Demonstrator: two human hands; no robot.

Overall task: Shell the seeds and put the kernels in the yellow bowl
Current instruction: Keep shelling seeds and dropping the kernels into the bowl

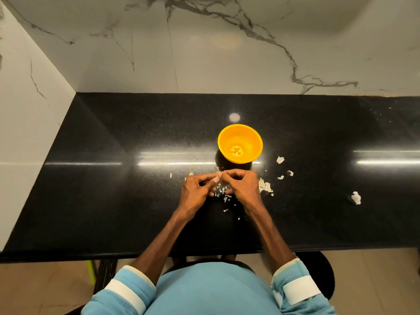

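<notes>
Here, left hand [197, 188] and right hand [243, 185] meet just in front of yellow bowl [252, 142], fingers curled, both pinching tiny pale seed [218, 175] at fingertips. Few kernels [236, 151] lie in bowl bottom. White shell bits [265, 186] scattered on black surface [136, 201] near hands.

Dim w/ glare streaks on counter [109, 201], edges prob. warped.
</notes>
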